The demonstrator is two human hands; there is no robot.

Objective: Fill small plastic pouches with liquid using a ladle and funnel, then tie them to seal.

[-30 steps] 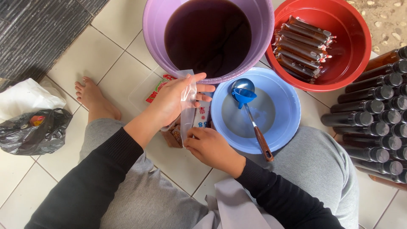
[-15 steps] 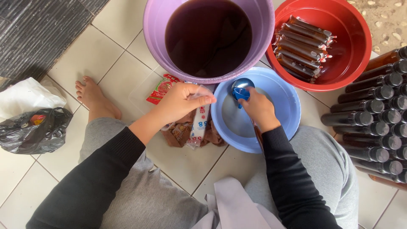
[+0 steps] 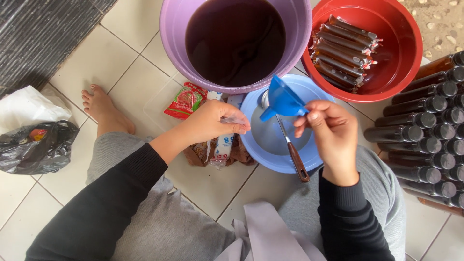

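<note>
My right hand (image 3: 328, 137) holds a small blue funnel (image 3: 282, 100) lifted above the light blue bowl (image 3: 263, 152). A ladle with a brown handle (image 3: 294, 157) lies in that bowl. My left hand (image 3: 215, 123) pinches a clear thin plastic bag (image 3: 215, 150) at its top, just left of the bowl, so the bag hangs down. Behind both hands stands a purple bucket (image 3: 169, 43) full of dark brown liquid (image 3: 234, 41).
A red basin (image 3: 411, 53) at the back right holds several filled, tied tubes of brown liquid. Rows of dark capped bottles (image 3: 430, 140) lie at the right. A red snack packet (image 3: 186, 100) lies on the tiles. Black and white bags (image 3: 34, 140) sit at the left beside my bare foot (image 3: 104, 111).
My right hand left the plastic bag, reached into the blue bowl and lifted the blue funnel out. My left hand kept hold of the bag.
</note>
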